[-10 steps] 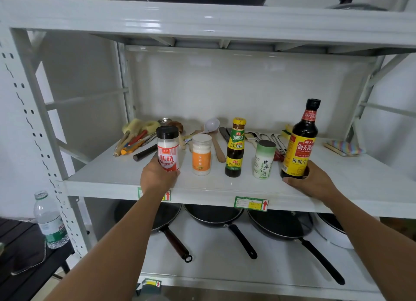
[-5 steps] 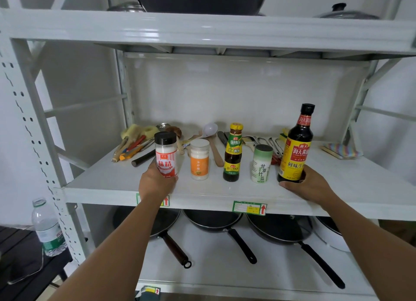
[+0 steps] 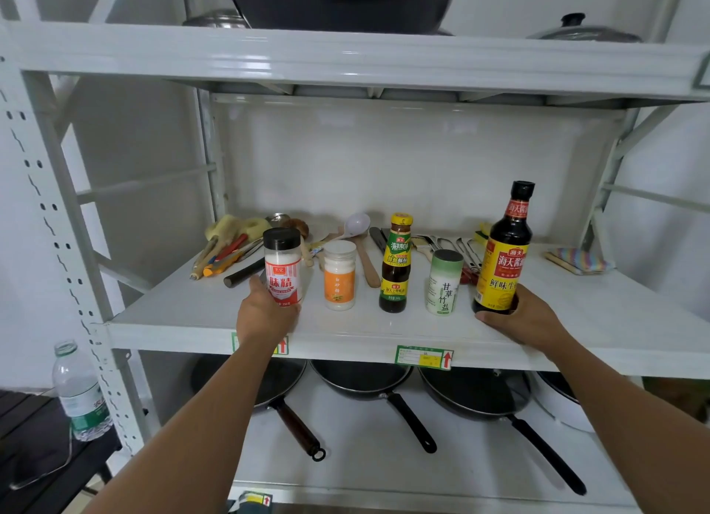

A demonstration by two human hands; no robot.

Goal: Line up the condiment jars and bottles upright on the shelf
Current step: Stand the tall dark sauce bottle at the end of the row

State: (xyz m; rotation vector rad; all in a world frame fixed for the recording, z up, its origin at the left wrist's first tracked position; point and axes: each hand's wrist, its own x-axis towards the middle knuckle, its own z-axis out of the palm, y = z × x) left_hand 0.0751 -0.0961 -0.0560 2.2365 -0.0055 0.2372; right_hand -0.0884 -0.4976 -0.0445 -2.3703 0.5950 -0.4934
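Unmoved since before: five condiments upright on white shelf (image 3: pixel 614 321).

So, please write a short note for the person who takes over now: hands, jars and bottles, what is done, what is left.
Left hand: holds the black-cap jar at the row's left end.
Right hand: holds the tall soy bottle by its base, right end.
Between them, free and upright on the shelf: orange jar, small bottle, green shaker.
Done: all five upright, roughly in a row.
Left: release both end items, check the line.
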